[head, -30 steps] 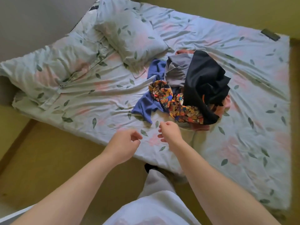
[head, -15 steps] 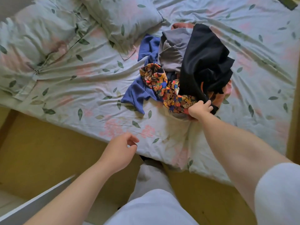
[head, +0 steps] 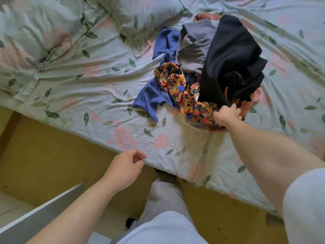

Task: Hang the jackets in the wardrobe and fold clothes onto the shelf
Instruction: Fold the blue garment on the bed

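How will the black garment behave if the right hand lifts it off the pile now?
Probably floppy: the black garment lies in soft crumpled folds, so it should droop from the right hand, whose fingers seem to pinch its near edge. Likely light, being thin cloth. It overlaps the grey garment and patterned garment, so it may drag them along.

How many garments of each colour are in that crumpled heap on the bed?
Blue crumpled cloth garment: 1
Grey smooth cloth garment: 1
Black crumpled cloth garment: 1
Multicoloured cartoon-print cloth garment: 1
Salmon-pink cloth garment: 1
Total: 5 in sight; others may lie hidden beneath.
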